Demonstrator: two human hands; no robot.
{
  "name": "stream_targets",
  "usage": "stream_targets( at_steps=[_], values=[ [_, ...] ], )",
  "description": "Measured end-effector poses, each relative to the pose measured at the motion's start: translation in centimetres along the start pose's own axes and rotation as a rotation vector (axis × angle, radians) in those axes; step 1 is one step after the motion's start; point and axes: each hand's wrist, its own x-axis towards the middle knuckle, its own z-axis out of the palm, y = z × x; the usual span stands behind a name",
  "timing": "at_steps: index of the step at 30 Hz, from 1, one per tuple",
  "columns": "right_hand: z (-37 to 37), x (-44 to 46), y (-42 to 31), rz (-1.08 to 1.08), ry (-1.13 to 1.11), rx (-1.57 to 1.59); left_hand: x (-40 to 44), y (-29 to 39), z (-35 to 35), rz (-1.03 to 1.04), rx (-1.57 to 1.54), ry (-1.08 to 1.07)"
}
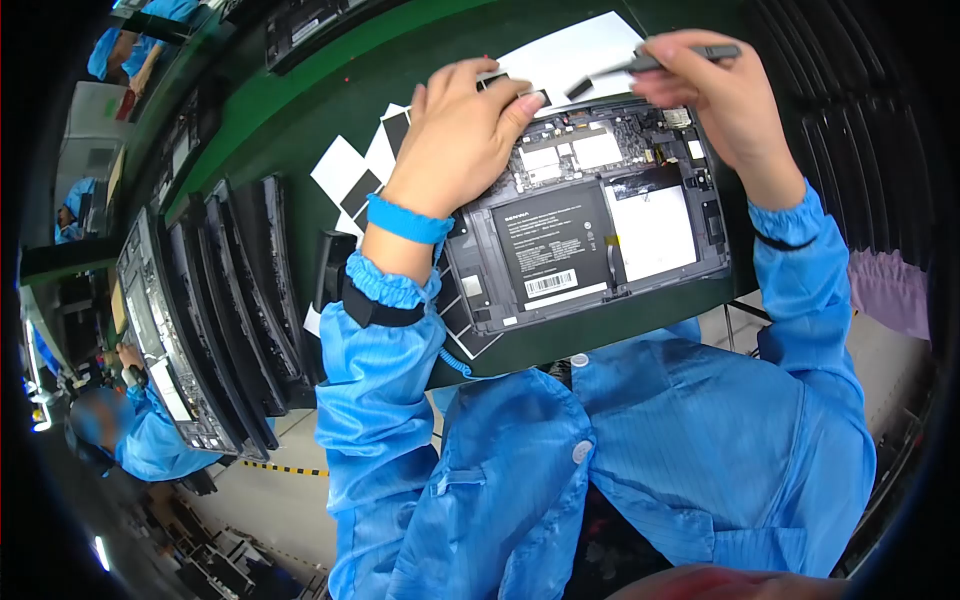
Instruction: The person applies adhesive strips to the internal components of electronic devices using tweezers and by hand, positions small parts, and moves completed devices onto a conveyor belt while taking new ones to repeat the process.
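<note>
In the head view, the open tablet (603,215) lies below and between your hands. Your right hand (712,95) hangs over its far right corner, fingers pinched on a dark tool (643,63); a black strip (579,88) sits at the tip, just beyond the tablet's far edge. Your left hand (452,135) covers its far left corner, fingers bent; you can't tell whether they grip anything.

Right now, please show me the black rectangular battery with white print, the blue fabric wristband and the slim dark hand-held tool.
Black battery (553,243), head view: middle of its printed face.
Blue wristband (409,221), head view: outer face.
Dark tool (641,63), head view: middle of its shaft.
</note>
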Motion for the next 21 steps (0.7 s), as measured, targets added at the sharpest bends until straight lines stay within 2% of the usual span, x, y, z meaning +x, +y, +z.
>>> stream_targets(
  at_steps=[1,4,7,8,12,21],
  values=[
    [0.0,-0.9,-0.2,0.045,-0.032,0.026,0.0,0.3,0.0,0.025,0.046,0.103],
    [0.1,-1.8,2.1,0.085,-0.006,0.094,0.2,3.4,-2.2,-0.191,-0.132,0.126],
    [0.7,-2.0,2.5,0.065,-0.016,0.116,-0.1,5.0,-2.1,-0.440,-0.485,0.000],
    [0.9,-2.2,2.6,0.072,-0.028,0.121,-0.3,5.0,-1.2,-0.442,-0.603,0.004],
    [0.8,-2.4,2.6,0.086,-0.001,0.146,-0.2,4.7,-0.4,-0.500,-0.585,-0.126],
    [1.0,-2.9,2.7,0.058,0.026,0.154,0.4,5.4,-0.4,-0.616,-0.688,-0.140]
  ],
)
